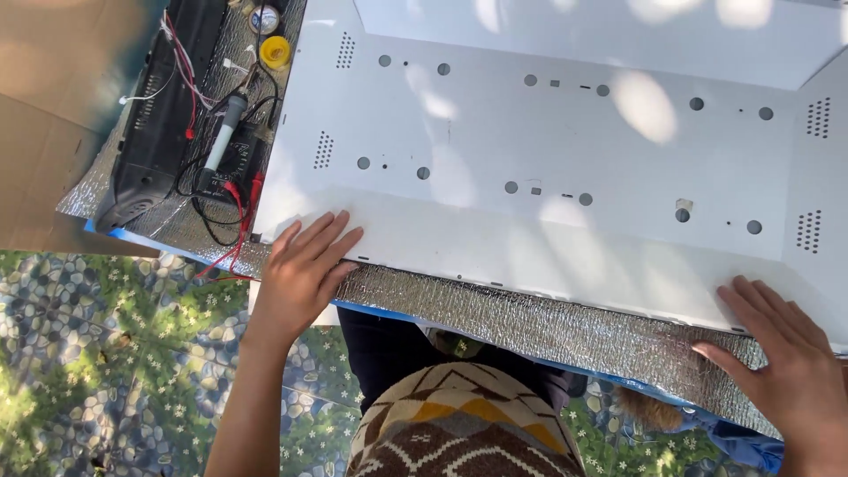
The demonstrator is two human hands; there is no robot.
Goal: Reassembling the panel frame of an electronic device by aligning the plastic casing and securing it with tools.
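Note:
A large white sheet-metal panel (565, 141) with round holes and vent slots lies across a silver foil mat (530, 322). My left hand (300, 274) rests flat, fingers spread, on the panel's near left corner. At the lower right my right hand (786, 362) lies flat, fingers apart, on the panel's near right edge and the foil beside it. Neither hand grips anything.
Left of the panel sit a black plastic housing (163, 115), red and black wires (230, 221), a grey-handled tool (223, 132) and a yellow roll (276, 51). Brown cardboard (44, 124) lies at far left. A floral patterned cloth (124, 353) covers the ground below.

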